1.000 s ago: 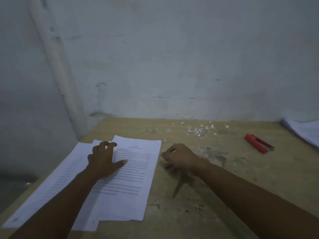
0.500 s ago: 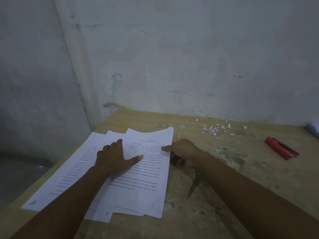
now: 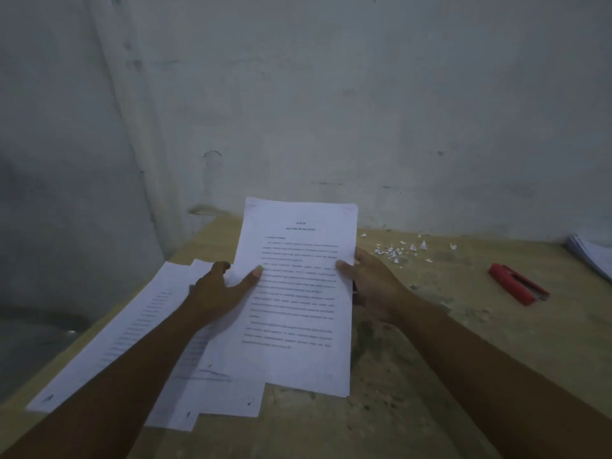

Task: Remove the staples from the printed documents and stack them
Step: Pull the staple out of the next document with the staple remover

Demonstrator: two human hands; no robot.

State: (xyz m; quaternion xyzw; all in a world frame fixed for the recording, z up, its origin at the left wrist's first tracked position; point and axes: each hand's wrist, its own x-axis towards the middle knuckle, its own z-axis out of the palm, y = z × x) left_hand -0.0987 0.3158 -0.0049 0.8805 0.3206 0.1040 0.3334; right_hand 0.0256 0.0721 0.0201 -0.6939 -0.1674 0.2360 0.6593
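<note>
A printed document (image 3: 298, 313) of white pages is raised off the table, its top edge tilted up toward the wall. My left hand (image 3: 220, 293) grips its left edge, thumb on the text. My right hand (image 3: 371, 283) grips its right edge, thumb on top. Under it, several loose printed sheets (image 3: 132, 336) lie spread on the left of the wooden table (image 3: 463, 359). A red staple remover (image 3: 516, 283) lies on the table to the right, apart from both hands.
Small torn paper scraps (image 3: 400, 250) lie near the wall behind my right hand. Another pile of papers (image 3: 592, 256) sits at the far right edge. A grey wall (image 3: 364, 111) backs the table; the table's left edge drops off beside the loose sheets.
The top document was lying flat under my left hand; now both hands hold it by its sides and have lifted it off the spread sheets.
</note>
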